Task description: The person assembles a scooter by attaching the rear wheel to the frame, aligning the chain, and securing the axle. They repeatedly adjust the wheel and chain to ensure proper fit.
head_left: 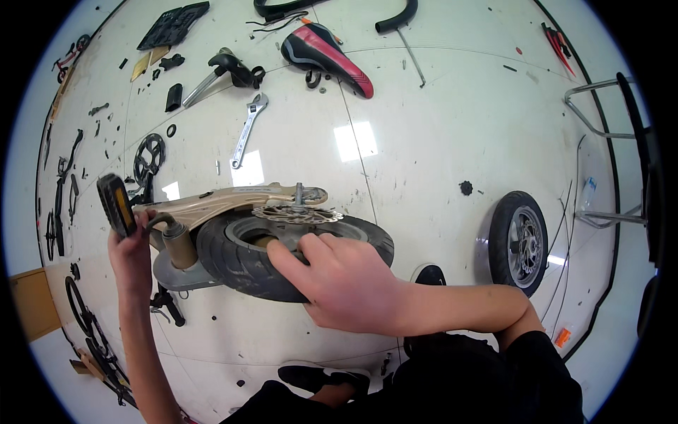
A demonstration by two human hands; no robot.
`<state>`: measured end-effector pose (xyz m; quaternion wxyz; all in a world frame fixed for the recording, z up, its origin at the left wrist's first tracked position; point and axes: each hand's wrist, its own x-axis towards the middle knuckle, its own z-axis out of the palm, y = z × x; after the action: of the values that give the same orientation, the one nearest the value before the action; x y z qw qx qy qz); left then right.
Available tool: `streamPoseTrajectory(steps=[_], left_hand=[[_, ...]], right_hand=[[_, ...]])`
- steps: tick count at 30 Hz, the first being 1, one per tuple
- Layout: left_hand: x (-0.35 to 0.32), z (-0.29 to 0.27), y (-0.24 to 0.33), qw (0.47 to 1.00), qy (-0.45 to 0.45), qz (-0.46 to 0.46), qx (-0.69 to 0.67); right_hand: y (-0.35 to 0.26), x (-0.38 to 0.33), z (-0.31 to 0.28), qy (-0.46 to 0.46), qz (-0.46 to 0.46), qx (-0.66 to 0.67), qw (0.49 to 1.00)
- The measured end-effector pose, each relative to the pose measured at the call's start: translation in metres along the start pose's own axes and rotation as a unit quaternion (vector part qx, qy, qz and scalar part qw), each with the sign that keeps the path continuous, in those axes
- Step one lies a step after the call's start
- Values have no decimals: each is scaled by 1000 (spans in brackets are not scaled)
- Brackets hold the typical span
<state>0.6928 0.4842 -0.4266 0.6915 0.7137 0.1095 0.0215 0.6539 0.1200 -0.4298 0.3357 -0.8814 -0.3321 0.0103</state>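
My right hand [346, 279] grips a small wheel [236, 258] with a black tyre, its fingers reaching over the tyre into the rim. A silver brake disc [300, 214] sits on the wheel's far side, beside the beige frame [226, 201]. An axle end [299, 192] sticks up by the disc. At the frame's left end my left hand [131, 254] is closed around a part of it, just below a black pedal [116, 205] with an amber reflector. Which part its fingers wrap is partly hidden. A brownish cylinder [179, 246] stands between that hand and the tyre.
On the floor beyond lie an adjustable wrench [250, 131], a black-and-pink saddle [328, 58], a seat post [219, 71] and a chainring [149, 157]. A second wheel [519, 244] stands at right, near a metal-legged chair [600, 106]. Small parts lie scattered at left.
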Motion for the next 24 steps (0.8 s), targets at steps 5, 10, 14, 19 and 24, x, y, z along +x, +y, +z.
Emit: streamPoseTrajectory(steps=[5,10,14,19,24], left_hand=[[69,3,9,998,-21,-49,12],[121,41,23,991,-54,-124,-12],[146,44,23,989,-28,-146,-1],[148,76,26,991,4,-119,54],[170,42,19,984,-52,-144,92]], right_hand=[[16,43,-18,-59,92,44,993],[49,70,-33,-72,112,24,991],[58,80,-34,-77,119,34,989],[69,81,-43,-72,170,50,982],[77,93,-45,-75,166,65,981]])
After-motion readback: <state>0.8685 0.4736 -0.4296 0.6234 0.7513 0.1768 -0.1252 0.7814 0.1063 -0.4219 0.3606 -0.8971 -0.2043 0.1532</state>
